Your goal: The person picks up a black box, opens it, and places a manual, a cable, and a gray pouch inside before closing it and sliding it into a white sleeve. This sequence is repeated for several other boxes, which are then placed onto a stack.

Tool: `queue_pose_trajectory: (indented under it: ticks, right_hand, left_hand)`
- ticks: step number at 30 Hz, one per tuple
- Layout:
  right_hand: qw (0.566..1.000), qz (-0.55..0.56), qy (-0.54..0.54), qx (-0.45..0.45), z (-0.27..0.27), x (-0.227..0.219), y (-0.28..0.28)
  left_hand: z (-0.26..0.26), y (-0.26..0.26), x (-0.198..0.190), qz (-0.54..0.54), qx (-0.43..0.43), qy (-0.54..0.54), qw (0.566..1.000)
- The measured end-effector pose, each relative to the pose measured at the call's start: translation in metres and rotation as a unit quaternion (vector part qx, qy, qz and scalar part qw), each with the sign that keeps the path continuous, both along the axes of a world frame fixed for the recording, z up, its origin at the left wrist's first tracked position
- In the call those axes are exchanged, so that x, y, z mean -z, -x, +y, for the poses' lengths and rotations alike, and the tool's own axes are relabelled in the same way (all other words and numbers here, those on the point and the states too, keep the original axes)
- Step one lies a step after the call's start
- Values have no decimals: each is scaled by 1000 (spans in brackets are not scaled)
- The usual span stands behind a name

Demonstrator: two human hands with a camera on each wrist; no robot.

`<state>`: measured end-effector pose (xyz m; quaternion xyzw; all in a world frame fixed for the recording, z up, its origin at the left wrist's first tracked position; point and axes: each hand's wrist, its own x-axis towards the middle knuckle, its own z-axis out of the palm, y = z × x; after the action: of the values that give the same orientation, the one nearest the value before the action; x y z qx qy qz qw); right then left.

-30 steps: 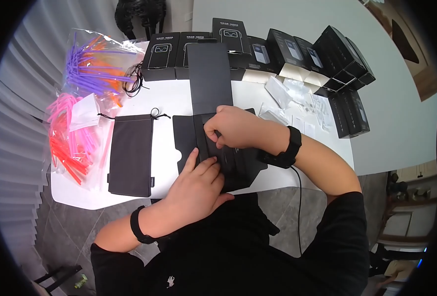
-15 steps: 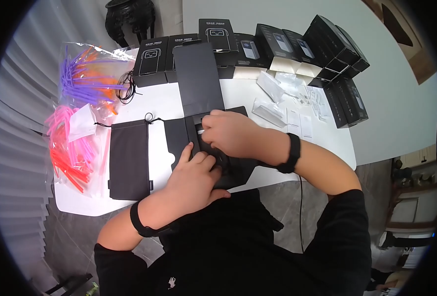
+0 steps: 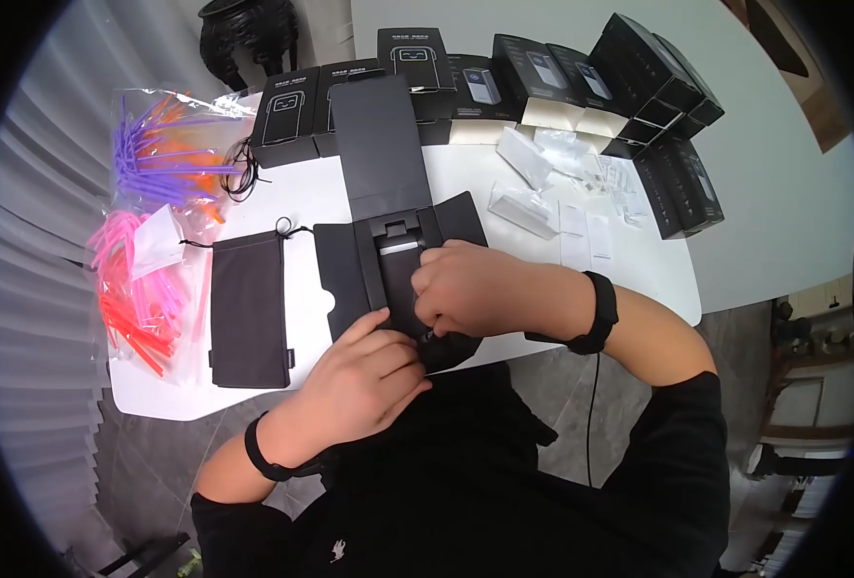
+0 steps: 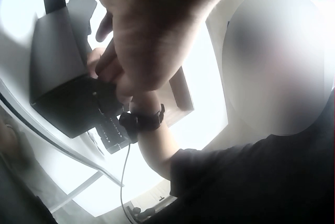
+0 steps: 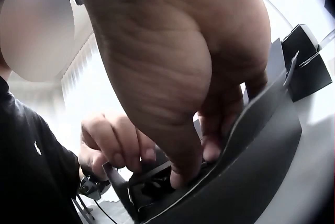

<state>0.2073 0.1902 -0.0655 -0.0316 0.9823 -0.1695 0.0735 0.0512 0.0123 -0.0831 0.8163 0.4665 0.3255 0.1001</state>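
An unfolded black box (image 3: 374, 279) lies at the table's near edge, its long flap (image 3: 379, 144) stretched away from the body. A pale strip shows inside its recess. My left hand (image 3: 364, 385) grips the near left part, index finger along the inner edge; in the right wrist view the left fingers (image 5: 112, 138) bend over the wall. My right hand (image 3: 480, 289) reaches into the recess from the right, fingers bent down. The right wrist view shows its thumb and fingertips inside the box (image 5: 261, 166); whether they pinch anything is hidden. A black drawstring pouch (image 3: 249, 313) lies left.
Several black boxes (image 3: 413, 63) stand along the back, with more at the back right (image 3: 678, 183). Bags of purple and orange sticks (image 3: 162, 159) and pink and red sticks (image 3: 143, 289) lie left. Clear packets (image 3: 523, 212) and a coiled black cable (image 3: 244, 169) are beyond.
My right hand has moved toward the near right side of the recess, uncovering its far end and the pale strip. My left hand stays at the box's near side, slightly lower.
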Motion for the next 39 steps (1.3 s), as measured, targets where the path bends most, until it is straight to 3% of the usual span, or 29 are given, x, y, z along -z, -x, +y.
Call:
queue_pose_trajectory:
  ticks: [10, 17, 20, 22, 25, 28, 29, 31, 33, 34, 36, 39]
  right_hand:
    - [993, 62, -85, 61, -15, 26, 8]
    - [994, -7, -78, 70, -13, 26, 19]
    - [995, -86, -45, 22, -3, 21, 23]
    - [993, -121, -5, 9, 0, 15, 15]
    - [996, 24, 87, 28, 2, -2, -15]
    - [934, 299, 110, 163, 0, -5, -41]
    - [893, 326, 152, 272, -4, -1, -50]
    - [770, 362, 229, 473, -13, 19, -65]
    - [698, 332, 391, 500, -21, 48, -72]
    - [652, 312, 468, 508, -27, 54, -74]
    - [701, 271, 457, 476, -35, 56, -76]
    - [741, 231, 430, 463, -49, 37, -65]
  left_hand:
    - [7, -15, 10, -1, -183, 19, 983]
    - [-3, -23, 17, 20, -296, -7, 955]
    - [-6, -16, 24, -42, -341, -28, 939]
    - [-9, -13, 30, -100, -342, 30, 934]
    - [-12, -13, 35, -210, -332, 92, 915]
    - [-16, -12, 34, -272, -303, 93, 908]
    - [-17, -11, 41, -301, -289, 87, 905]
    - [-22, -10, 53, -355, -263, 81, 893]
    - [-26, -9, 60, -404, -238, 81, 880]
    - [-26, -8, 61, -378, -224, 72, 895]
    - [-24, -4, 61, -323, -196, 58, 924]
    - [-15, -11, 49, -348, -147, 34, 925]
